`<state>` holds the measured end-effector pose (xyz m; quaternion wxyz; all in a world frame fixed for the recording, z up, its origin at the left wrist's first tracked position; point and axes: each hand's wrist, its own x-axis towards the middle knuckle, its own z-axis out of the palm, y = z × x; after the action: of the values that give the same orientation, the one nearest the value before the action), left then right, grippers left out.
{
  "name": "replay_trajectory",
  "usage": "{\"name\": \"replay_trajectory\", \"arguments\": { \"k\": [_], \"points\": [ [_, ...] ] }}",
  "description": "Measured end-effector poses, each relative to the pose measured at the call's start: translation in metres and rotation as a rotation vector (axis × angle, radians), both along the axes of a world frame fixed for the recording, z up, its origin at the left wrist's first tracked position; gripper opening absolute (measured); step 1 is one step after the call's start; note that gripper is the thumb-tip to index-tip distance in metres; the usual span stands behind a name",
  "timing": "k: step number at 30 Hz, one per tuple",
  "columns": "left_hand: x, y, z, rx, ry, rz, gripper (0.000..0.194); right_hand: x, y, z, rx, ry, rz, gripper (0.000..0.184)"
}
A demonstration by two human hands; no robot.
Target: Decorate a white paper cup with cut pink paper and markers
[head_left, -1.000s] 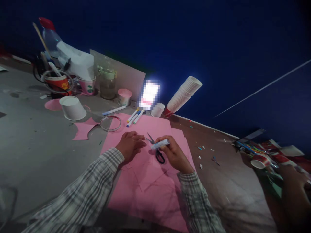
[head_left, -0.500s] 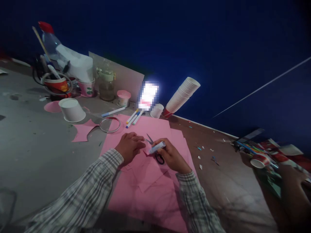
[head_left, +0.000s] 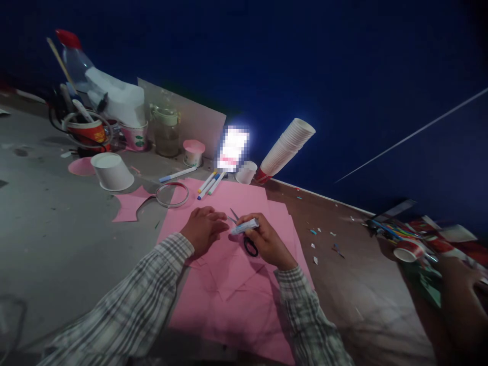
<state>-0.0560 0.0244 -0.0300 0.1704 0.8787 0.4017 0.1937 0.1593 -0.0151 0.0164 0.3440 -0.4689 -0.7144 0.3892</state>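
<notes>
Gripping a white tube above pink paper

The right hand (head_left: pixel 267 240) had its fingers closed round the white tube (head_left: pixel 245 226), whose tip had shifted a little left and farther off since half a second before. The left hand (head_left: pixel 204 231) had stayed where it was, open and palm down on the pink paper (head_left: pixel 232 325), fingers outstretched toward the tube. One pair of scissors (head_left: pixel 250 247) lay open between and partly under the hands.

I counted four markers: three markers (head_left: pixel 208 187) side by side on the far end of the paper, and one blue-capped marker (head_left: pixel 177 175) to their left. One glowing screen (head_left: pixel 233 148) stood beyond, with one tall stack of cups (head_left: pixel 287 148) leaning to its right. Farther left were one upturned white cup (head_left: pixel 112 172), one lidded jar (head_left: pixel 166 133) and one loose ring (head_left: pixel 172 194), which overlapped the paper's edge.

The tabletop (head_left: pixel 76 254) was grey on the left and brown on the right, where tiny scraps were scattered. Behind it rose a dark blue wall (head_left: pixel 362 76).
</notes>
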Motion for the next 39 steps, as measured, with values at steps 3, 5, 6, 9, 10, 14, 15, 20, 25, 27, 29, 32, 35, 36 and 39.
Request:
{"name": "replay_trajectory", "arguments": {
  "k": [3,5,6,9,10,14,15,20,25,27,29,32,35,36,39],
  "points": [
    [0.001,0.001,0.002,-0.020,0.027,-0.005,0.038,-0.007,0.002,-0.005,0.002,-0.088,0.025,0.019],
    [0.001,0.001,0.004,-0.047,0.044,-0.005,0.041,-0.011,0.003,-0.006,-0.012,-0.124,0.036,0.021],
    [0.001,0.001,0.005,-0.059,0.049,-0.003,0.042,-0.012,0.003,-0.005,-0.024,-0.134,0.040,0.021],
    [0.002,0.001,0.006,-0.064,0.044,0.011,0.042,-0.012,0.001,0.000,-0.064,-0.139,0.064,0.020],
    [0.002,0.000,0.006,-0.061,0.040,0.014,0.040,-0.010,0.000,0.002,-0.079,-0.136,0.079,0.020],
    [0.002,0.000,0.002,-0.041,0.006,0.015,0.033,0.003,-0.006,0.010,-0.159,-0.075,0.102,0.016],
    [0.002,0.000,-0.001,-0.032,-0.014,0.015,0.032,0.006,-0.006,0.012,-0.156,-0.017,0.074,0.015],
    [0.001,0.001,-0.010,-0.010,-0.084,0.025,0.032,0.013,-0.004,0.013,-0.113,0.226,-0.008,0.015],
    [0.001,0.001,-0.002,-0.037,-0.010,0.002,0.037,-0.002,0.003,-0.005,-0.033,0.045,-0.028,0.016],
    [0.002,0.001,0.003,-0.065,0.027,0.004,0.039,-0.007,0.004,-0.011,-0.022,-0.044,-0.013,0.017],
    [0.002,0.001,0.006,-0.087,0.047,0.009,0.040,-0.010,0.005,-0.013,-0.021,-0.102,0.010,0.019],
    [0.003,0.001,0.007,-0.093,0.052,0.012,0.040,-0.011,0.003,-0.008,-0.028,-0.142,0.029,0.020],
    [0.002,0.001,0.006,-0.066,0.041,0.015,0.038,-0.007,0.000,0.001,-0.100,-0.134,0.080,0.020],
    [0.002,0.001,0.005,-0.058,0.037,0.014,0.037,-0.004,-0.001,0.004,-0.130,-0.126,0.096,0.019],
    [0.001,0.000,0.002,-0.048,0.013,0.007,0.035,0.007,-0.004,0.010,-0.140,-0.046,0.064,0.015]
  ]
}}
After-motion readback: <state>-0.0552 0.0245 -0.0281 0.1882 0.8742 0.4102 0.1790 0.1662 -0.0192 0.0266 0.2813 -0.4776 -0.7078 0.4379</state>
